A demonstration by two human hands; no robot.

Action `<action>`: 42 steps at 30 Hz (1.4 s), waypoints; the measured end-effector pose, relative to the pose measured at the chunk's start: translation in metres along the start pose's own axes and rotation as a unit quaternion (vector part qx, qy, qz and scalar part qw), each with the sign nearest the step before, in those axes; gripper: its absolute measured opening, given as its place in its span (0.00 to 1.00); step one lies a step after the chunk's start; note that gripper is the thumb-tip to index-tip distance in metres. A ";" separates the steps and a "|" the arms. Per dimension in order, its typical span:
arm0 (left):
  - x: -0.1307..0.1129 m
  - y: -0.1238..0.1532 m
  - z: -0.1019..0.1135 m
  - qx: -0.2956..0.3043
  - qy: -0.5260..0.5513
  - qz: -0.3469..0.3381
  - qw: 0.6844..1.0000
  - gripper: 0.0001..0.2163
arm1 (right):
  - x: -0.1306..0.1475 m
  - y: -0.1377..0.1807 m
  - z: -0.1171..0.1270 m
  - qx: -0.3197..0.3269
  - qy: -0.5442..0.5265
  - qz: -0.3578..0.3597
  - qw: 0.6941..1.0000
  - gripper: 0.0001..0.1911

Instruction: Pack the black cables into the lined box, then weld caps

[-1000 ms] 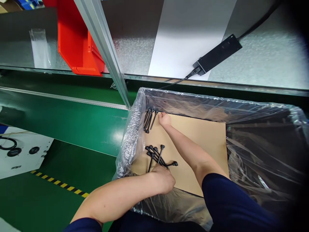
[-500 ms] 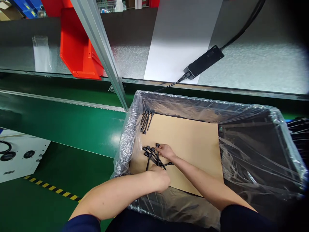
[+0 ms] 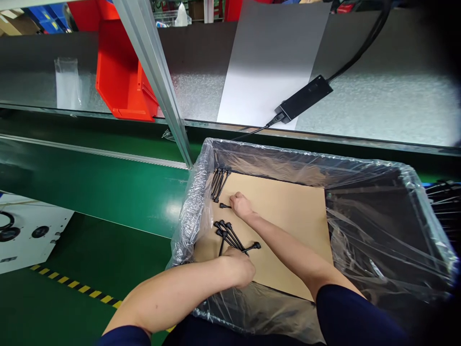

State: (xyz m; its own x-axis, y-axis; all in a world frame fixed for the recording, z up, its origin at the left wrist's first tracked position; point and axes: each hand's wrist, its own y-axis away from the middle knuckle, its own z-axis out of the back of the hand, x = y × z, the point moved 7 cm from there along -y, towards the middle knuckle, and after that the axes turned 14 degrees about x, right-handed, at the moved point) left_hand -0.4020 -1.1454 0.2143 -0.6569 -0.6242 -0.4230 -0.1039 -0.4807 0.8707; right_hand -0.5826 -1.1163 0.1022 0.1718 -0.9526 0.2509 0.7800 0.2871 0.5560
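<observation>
Between the fingers of my right hand [image 3: 240,204] is a thin black rod with a knobbed head [image 3: 224,205], held above the cardboard sheet with its head pointing left. My left hand [image 3: 239,266] is curled over the lower ends of a loose bundle of similar black rods [image 3: 230,233]; its fingertips are mostly hidden. These rods fan out, heads mostly toward the upper left, and one head [image 3: 257,245] points right. Farther up, a row of black rods [image 3: 218,184] lies side by side at the left wall. What exactly the rods are, I cannot make out.
A plastic-lined bin [image 3: 360,158] surrounds the cardboard sheet [image 3: 288,211]. A metal post [image 3: 154,72] rises at its back left corner. On the shelf behind are a red bin [image 3: 124,81] and a black power adapter [image 3: 306,98]. A green work surface [image 3: 144,192] lies left.
My right hand has lifted away from the bundle, up and slightly left toward the row, carrying one black rod now turned sideways. My left hand stays almost in place. The view has shifted slightly.
</observation>
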 end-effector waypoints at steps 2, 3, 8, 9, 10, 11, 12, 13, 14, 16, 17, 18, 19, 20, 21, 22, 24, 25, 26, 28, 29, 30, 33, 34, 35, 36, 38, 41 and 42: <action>0.001 0.000 0.002 -0.015 0.013 0.002 1.000 0.16 | 0.000 0.011 -0.006 -0.028 0.016 0.013 0.999 0.15; 0.002 -0.001 0.002 -0.021 0.020 0.003 1.000 0.16 | -0.001 0.018 -0.009 -0.047 0.028 0.026 0.998 0.16; 0.002 -0.006 0.001 -0.046 0.027 0.005 0.999 0.13 | 0.003 0.045 -0.029 -0.024 0.097 0.107 0.989 0.19; 0.001 -0.006 0.001 -0.046 0.025 0.004 0.999 0.13 | 0.003 0.045 -0.034 0.002 0.105 0.107 0.989 0.18; 0.000 -0.006 0.000 -0.039 0.022 0.003 0.999 0.13 | 0.003 0.044 -0.038 0.023 0.111 0.098 0.989 0.17; 0.000 -0.005 -0.001 -0.028 0.017 0.003 0.999 0.14 | 0.003 0.041 -0.038 0.033 0.114 0.085 0.989 0.17; -0.001 -0.004 -0.001 -0.019 0.010 0.005 1.000 0.14 | 0.003 0.036 -0.037 0.034 0.117 0.072 0.990 0.17; -0.001 -0.002 0.000 -0.016 0.003 0.007 1.000 0.15 | 0.003 0.031 -0.034 0.029 0.120 0.065 0.990 0.17; -0.002 0.001 0.001 -0.014 -0.004 0.006 1.000 0.16 | 0.004 0.025 -0.029 0.021 0.122 0.064 0.990 0.18; -0.003 0.004 0.001 0.000 -0.013 0.004 1.000 0.17 | 0.008 0.013 -0.018 0.004 0.120 0.069 0.990 0.19; -0.003 0.005 0.001 0.009 -0.015 0.002 1.000 0.17 | 0.009 0.006 -0.012 -0.003 0.117 0.071 0.991 0.19; -0.003 0.006 0.001 0.017 -0.017 0.001 1.000 0.18 | 0.011 0.000 -0.006 -0.010 0.113 0.071 0.991 0.20; -0.003 0.006 0.001 0.022 -0.018 0.001 1.000 0.18 | 0.012 -0.006 -0.001 -0.017 0.109 0.072 0.991 0.20; -0.003 0.006 0.001 0.021 -0.018 0.002 1.000 0.18 | 0.013 -0.011 0.003 -0.023 0.105 0.073 0.991 0.20; -0.003 0.006 0.002 0.017 -0.017 0.003 1.000 0.18 | 0.015 -0.017 0.006 -0.028 0.103 0.075 0.991 0.21; -0.003 0.006 0.002 0.015 -0.014 0.004 1.000 0.18 | 0.016 -0.021 0.008 -0.032 0.102 0.076 0.991 0.21; -0.003 0.006 0.002 0.016 -0.009 0.007 1.000 0.18 | 0.017 -0.028 0.010 -0.037 0.100 0.074 0.992 0.21; -0.003 0.007 0.003 0.016 -0.007 0.007 1.000 0.17 | 0.017 -0.030 0.010 -0.040 0.098 0.071 0.992 0.21; -0.003 0.007 0.003 0.014 -0.006 0.006 1.000 0.17 | 0.017 -0.032 0.010 -0.045 0.096 0.066 0.992 0.20; -0.004 0.009 0.004 0.010 -0.008 0.001 1.000 0.16 | 0.016 -0.034 0.009 -0.054 0.088 0.059 0.993 0.20; -0.004 0.009 0.004 0.010 -0.010 -0.002 1.000 0.16 | 0.016 -0.035 0.009 -0.059 0.084 0.061 0.993 0.21; -0.004 0.008 0.004 0.011 -0.012 -0.003 1.000 0.17 | 0.017 -0.034 0.009 -0.063 0.078 0.067 0.993 0.21; -0.003 0.005 0.002 0.024 -0.018 0.002 1.000 0.17 | 0.010 -0.028 0.011 -0.076 0.039 0.082 0.993 0.26; -0.003 0.005 0.001 0.028 -0.019 0.004 0.999 0.17 | 0.003 -0.023 0.012 -0.084 0.018 0.079 0.993 0.27; -0.002 0.004 0.000 0.031 -0.019 0.006 0.999 0.16 | -0.006 -0.016 0.013 -0.093 -0.004 0.072 0.993 0.27; -0.002 0.005 0.000 0.034 -0.018 0.007 0.999 0.16 | -0.017 -0.006 0.012 -0.098 -0.024 0.067 0.993 0.25; -0.003 0.007 0.000 0.023 -0.017 0.004 1.000 0.15 | -0.035 0.020 0.005 -0.085 -0.052 0.091 0.991 0.21; -0.008 0.012 0.002 -0.005 -0.015 -0.008 1.000 0.14 | -0.042 0.070 -0.027 0.021 -0.060 0.215 0.975 0.15; -0.009 0.013 0.002 -0.009 -0.015 -0.012 1.000 0.14 | -0.040 0.088 -0.041 0.062 -0.054 0.255 0.963 0.13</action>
State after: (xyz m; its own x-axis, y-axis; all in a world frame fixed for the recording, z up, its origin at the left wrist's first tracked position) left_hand -0.3991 -1.1443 0.2298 -0.6764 -0.5940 -0.4354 -0.1062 -0.5064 0.8558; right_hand -0.4961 -1.0571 0.1083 0.4450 -0.6706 0.5936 0.5317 0.7312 0.4275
